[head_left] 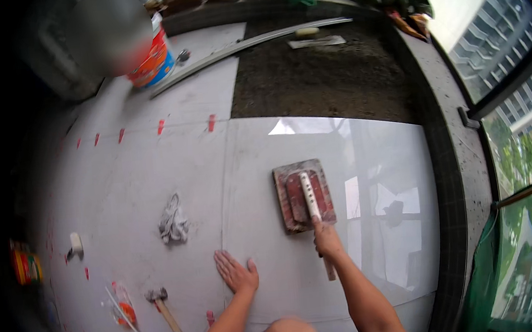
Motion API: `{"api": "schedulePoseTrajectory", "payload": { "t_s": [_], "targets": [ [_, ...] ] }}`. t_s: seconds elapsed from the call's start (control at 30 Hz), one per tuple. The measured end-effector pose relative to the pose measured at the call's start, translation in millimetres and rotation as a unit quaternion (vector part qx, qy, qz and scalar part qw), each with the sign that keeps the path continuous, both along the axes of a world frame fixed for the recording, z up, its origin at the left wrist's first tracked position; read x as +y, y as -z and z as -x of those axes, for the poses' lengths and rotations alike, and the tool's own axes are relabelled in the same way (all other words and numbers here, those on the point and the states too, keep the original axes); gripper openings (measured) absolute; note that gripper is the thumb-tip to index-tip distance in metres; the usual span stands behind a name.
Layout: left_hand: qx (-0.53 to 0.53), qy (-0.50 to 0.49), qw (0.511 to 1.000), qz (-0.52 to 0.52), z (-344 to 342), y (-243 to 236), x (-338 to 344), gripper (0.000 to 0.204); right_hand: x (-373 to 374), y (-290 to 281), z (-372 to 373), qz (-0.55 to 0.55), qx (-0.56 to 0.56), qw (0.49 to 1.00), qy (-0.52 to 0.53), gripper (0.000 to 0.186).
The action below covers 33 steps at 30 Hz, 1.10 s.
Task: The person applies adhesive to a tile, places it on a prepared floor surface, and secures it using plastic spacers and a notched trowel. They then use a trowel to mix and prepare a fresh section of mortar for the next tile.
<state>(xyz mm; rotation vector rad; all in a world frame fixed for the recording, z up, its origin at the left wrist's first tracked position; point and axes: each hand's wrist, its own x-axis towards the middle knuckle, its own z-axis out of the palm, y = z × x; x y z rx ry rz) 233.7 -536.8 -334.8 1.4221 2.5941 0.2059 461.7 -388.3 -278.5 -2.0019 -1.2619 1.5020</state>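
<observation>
My right hand [328, 240] is closed round the white, hole-dotted handle of a flat rectangular tile tamper [296, 196], whose worn reddish-brown plate sits on a glossy pale floor tile [380, 155]. My left hand [234, 271] lies flat, fingers stretched out, near the joint between this tile and the duller tile [151, 170] to its left. Close to that hand, a crumpled grey rag [173, 221] lies on the tile. Lower left rests a hammer [167, 315] with a wooden handle, beside a clear bottle [125, 312] with orange on it.
Beyond the tiles is a dark mortar bed [328, 77], with a long metal straightedge [248, 43] and a flat trowel [317, 42]. Several red wedges [160, 127] line a joint. A red-and-blue bucket [157, 64] stands far left. A ledge [459, 147] and windows run along the right.
</observation>
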Motion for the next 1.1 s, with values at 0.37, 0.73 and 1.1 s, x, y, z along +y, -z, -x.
{"api": "schedulePoseTrajectory", "payload": {
  "t_s": [0.37, 0.73, 1.1],
  "targets": [
    [0.035, 0.213, 0.975, -0.047, -106, 0, 114, 0.084, -125, -41, -121, 0.113, -0.005, 0.981, 0.159, 0.057],
    [0.058, 0.221, 0.973, -0.04, -90, 4, 111, 0.086, 54, -192, -182, -0.375, -0.085, 0.885, 0.261, 0.052],
    [0.062, 0.255, 0.962, -0.078, -89, 3, 114, 0.079, 61, -143, -210, -0.007, 0.058, 0.976, 0.21, 0.057]
  ]
}}
